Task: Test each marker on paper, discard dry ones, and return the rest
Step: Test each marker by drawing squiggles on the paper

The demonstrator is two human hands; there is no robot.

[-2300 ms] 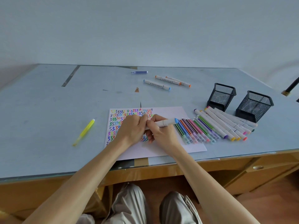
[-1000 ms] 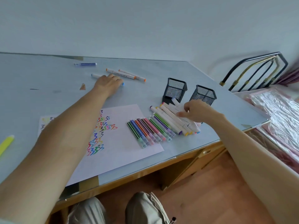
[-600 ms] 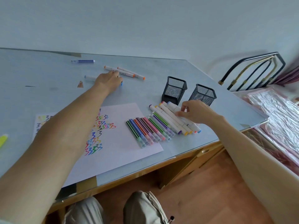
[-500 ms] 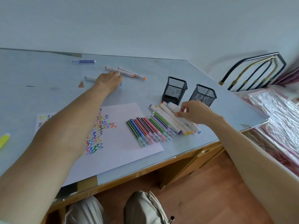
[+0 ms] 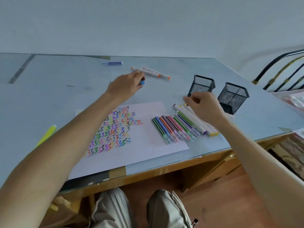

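Paper [image 5: 148, 145], landmark: white sheet near front edge of surface [image 5: 49, 89], left half packed w/ coloured zigzag test marks, so testing looks well advanced, maybe near done. Thin markers [image 5: 174, 127], approx. a dozen, capped, striped barrels, lie in neat row on paper's right part, caps toward viewer. Thick white markers [image 5: 194, 120], several, side by side just right of paper. Mesh cups [image 5: 203, 84], 2 pcs, black, beyond paper's right corner; contents not visible from here, so return step seems not yet done. Apart, beyond paper's far edge: two orange-tipped markers [image 5: 150, 73], one blue pen [image 5: 113, 63]; yellow highlighter [image 5: 46, 134] well left of paper. Possibly discards, can't confirm. Left hand [image 5: 125, 84] beyond paper, fingers curled round blue-capped marker [image 5: 142, 82] on surface. Right hand [image 5: 203, 102] over thick markers' far ends, fingers bent; whether it pinches one, can't tell.
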